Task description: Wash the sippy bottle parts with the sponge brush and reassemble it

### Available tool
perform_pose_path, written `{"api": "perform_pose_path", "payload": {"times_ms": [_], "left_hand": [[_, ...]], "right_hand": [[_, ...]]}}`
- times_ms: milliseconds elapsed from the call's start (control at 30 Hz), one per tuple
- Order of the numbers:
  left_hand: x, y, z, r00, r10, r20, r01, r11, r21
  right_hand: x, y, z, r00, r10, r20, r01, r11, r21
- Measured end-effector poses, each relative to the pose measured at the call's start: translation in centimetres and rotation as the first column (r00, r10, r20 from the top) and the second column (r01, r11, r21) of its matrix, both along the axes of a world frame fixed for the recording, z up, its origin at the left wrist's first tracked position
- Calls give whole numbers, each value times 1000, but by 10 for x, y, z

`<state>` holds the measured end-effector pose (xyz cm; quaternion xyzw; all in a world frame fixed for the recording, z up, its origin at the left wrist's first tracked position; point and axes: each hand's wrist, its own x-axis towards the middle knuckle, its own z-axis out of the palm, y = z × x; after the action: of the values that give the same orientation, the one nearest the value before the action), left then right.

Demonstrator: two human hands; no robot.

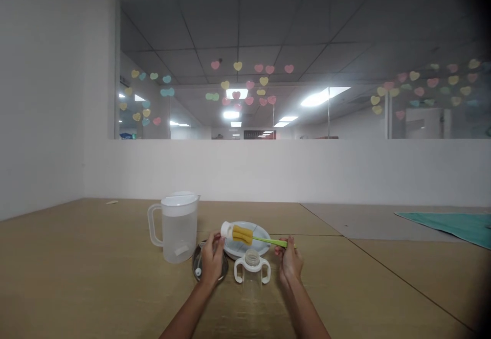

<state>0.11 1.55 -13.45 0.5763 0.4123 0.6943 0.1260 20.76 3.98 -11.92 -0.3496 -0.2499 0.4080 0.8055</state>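
In my left hand (213,260) is a small white bottle cap (226,229), held up over the near left side of a white bowl (264,249). My right hand (290,261) grips the green handle of a bottle brush (242,234). Its yellow sponge head points left, its tip at the cap's opening; how far it reaches inside I cannot tell. A clear baby bottle (252,258) with two white side handles stands upright and uncapped between my forearms. Partly hidden behind my left hand, a dark round dish (198,262) holds a thin tube with a small white end piece.
A translucent lidded pitcher (179,231) stands left of the dish, its handle facing left. A teal cloth (452,225) lies at the far right. Behind the wooden table (95,277) is a white wall (192,170) below a window with heart-shaped stickers.
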Motion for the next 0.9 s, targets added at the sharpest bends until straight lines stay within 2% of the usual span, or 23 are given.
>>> {"api": "perform_pose_path", "payload": {"times_ms": [100, 200, 333, 500, 700, 800, 900], "left_hand": [[-9, 4, 3, 965, 37, 259, -40, 999, 6], [-20, 10, 1, 951, 110, 290, -95, 993, -67], [-25, 17, -5, 975, 149, 164, -120, 977, -177], [-24, 22, -10, 981, 175, -85, -189, 962, -196], [-19, 19, -12, 940, 182, -290, -250, 943, -219], [-17, 15, -10, 918, 165, -359, -247, 949, -194], [-18, 10, -7, 880, 171, -443, -289, 933, -214]], "right_hand": [[2, 1, 0, 999, -1, -36, 0, 1000, -28], [6, 3, -1, 996, -17, -86, 11, 997, -70], [11, 5, -1, 989, -38, -141, 20, 992, -127], [12, 7, -1, 986, -32, -165, 5, 987, -163], [12, 6, -2, 985, -10, -171, -24, 980, -196], [11, 6, -3, 988, 17, -155, -48, 979, -199], [11, 8, -5, 990, 30, -139, -57, 979, -198]]}}
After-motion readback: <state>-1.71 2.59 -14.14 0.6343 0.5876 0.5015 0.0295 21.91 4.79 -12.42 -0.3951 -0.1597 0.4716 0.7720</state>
